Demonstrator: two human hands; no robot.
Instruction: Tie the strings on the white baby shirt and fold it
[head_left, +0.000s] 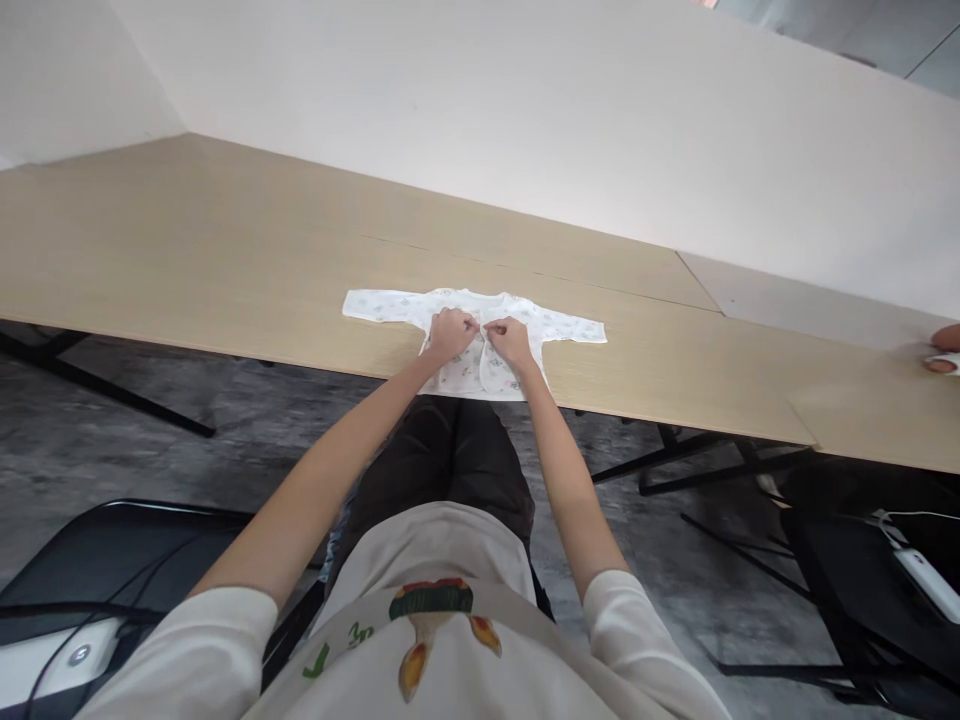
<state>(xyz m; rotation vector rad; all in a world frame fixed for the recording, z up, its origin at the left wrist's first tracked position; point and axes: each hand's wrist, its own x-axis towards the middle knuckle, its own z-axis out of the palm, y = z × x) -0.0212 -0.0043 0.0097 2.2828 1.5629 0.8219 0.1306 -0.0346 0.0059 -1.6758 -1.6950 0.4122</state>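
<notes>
A small white baby shirt point(465, 374) with a faint print lies spread on the wooden table point(247, 250), both sleeves stretched out sideways. Its lower hem is near the table's front edge. My left hand point(451, 334) rests on the upper chest of the shirt, fingers pinched at the front opening. Close beside it, my right hand point(510, 340) pinches the other side of the opening, just below the neckline. A small gap shows between the two hands. Whether a snap or tie sits in the fingertips is too small to tell.
A white partition point(450, 120) runs along the table's back. At the far right, another person's hand point(946, 338) holds something white. Black chairs stand at lower left point(150, 540) and lower right point(847, 570), with white devices and cables on them.
</notes>
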